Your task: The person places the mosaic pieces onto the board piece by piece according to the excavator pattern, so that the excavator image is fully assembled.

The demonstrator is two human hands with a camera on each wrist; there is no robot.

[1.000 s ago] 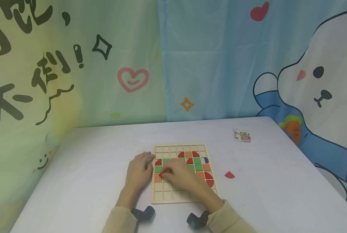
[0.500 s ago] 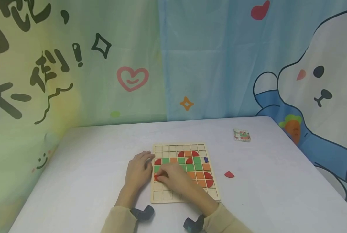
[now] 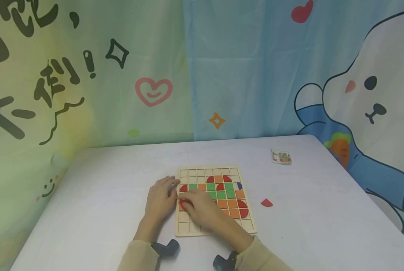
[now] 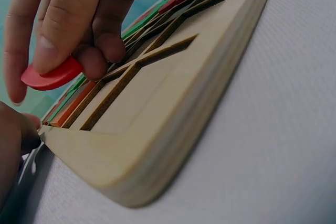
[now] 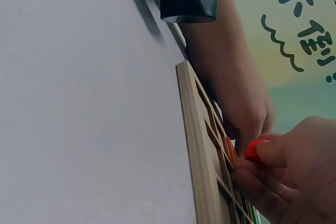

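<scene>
A wooden grid board lies on the table, partly filled with green and orange squares and red quarter-round pieces. My right hand is over its left side. In the left wrist view, a red quarter-round piece is pinched by the right thumb and fingers, just above the cells. The right wrist view shows that piece partly covered by the thumb. At the board's left edge rests my left hand, fingers relaxed, touching the frame. The right hand hides several of the cells beneath it.
Another red quarter-round piece lies on the table right of the board. Farther back is a small packet with a coloured print. A small blue piece sits in a right-hand cell. A printed curtain hangs behind the table.
My right hand has moved left and slightly down with the red piece, toward the board's left column; its index finger has since lifted and straightened. The left hand has stayed in place.
</scene>
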